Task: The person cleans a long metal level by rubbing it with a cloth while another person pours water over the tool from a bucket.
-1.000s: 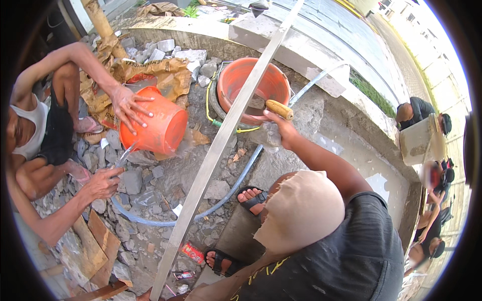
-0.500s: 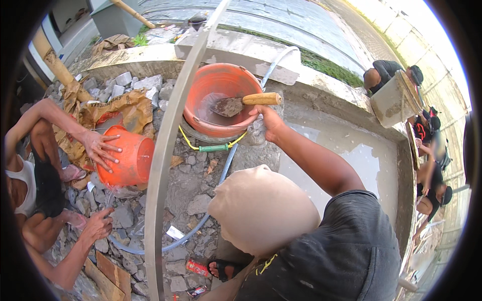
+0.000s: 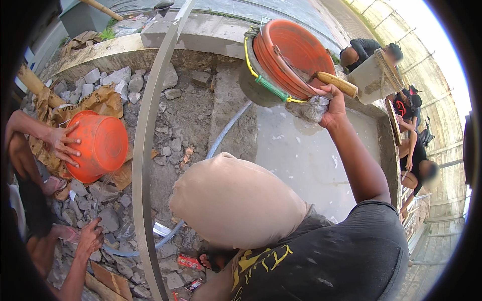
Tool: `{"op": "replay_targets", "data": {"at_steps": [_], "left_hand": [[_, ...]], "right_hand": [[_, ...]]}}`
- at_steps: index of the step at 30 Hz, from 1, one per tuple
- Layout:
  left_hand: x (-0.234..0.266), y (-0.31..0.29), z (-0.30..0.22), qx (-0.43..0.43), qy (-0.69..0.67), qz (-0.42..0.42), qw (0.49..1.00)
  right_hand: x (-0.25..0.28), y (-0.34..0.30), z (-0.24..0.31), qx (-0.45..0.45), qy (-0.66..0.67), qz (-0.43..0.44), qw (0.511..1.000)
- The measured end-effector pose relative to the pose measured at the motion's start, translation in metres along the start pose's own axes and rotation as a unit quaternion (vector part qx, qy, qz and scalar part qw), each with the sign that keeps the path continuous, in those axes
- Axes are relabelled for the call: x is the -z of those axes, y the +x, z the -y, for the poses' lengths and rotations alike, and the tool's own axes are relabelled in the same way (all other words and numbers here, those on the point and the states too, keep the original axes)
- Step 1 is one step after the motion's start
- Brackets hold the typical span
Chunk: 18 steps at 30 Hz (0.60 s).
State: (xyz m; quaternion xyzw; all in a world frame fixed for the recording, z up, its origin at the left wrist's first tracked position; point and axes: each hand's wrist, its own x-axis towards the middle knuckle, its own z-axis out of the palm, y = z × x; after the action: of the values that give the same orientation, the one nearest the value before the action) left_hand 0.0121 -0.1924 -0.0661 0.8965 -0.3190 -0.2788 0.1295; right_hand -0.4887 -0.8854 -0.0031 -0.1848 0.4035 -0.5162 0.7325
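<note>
Neither of my own hands shows. Nearest below me is a co-worker in a beige head covering (image 3: 236, 200) and dark shirt (image 3: 346, 256). That person's right hand (image 3: 334, 108) grips the rim of an orange tub (image 3: 301, 40), tilted and nested with a grey bucket (image 3: 251, 85) that has a green-gripped handle (image 3: 273, 88). A trowel (image 3: 336, 84) with a wooden handle lies in the tub. At the left, another co-worker rests one hand (image 3: 65, 145) on a tipped orange bucket (image 3: 108, 145); that person's other hand (image 3: 90, 238) is over the rubble.
A metal bar (image 3: 143, 150) crosses the foreground. Broken stones (image 3: 115, 218), torn brown sacks (image 3: 105, 100) and a hose (image 3: 228, 128) lie on the ground. Grey water fills a walled trench (image 3: 311, 155). A pale bucket (image 3: 371, 78) and more people are at the right.
The nearest co-worker has raised the orange tub and grey bucket and swung them right, over the trench. My view has shifted. The other co-worker's hand stays on the tipped bucket.
</note>
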Motion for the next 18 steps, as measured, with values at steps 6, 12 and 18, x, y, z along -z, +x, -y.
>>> {"op": "replay_targets", "data": {"at_steps": [6, 12, 18], "left_hand": [[-0.017, 0.007, -0.012, 0.035, -0.021, -0.011, 0.999], [-0.026, -0.001, -0.019, 0.050, -0.044, -0.011, 0.998], [-0.036, -0.027, -0.022, 0.075, -0.073, -0.027, 0.994]], "right_hand": [[0.130, 0.059, -0.002, 0.116, -0.013, -0.179, 0.977], [0.238, 0.081, -0.059, 0.091, 0.064, -0.263, 0.958], [0.286, 0.053, -0.118, 0.042, 0.060, -0.178, 0.981]]}}
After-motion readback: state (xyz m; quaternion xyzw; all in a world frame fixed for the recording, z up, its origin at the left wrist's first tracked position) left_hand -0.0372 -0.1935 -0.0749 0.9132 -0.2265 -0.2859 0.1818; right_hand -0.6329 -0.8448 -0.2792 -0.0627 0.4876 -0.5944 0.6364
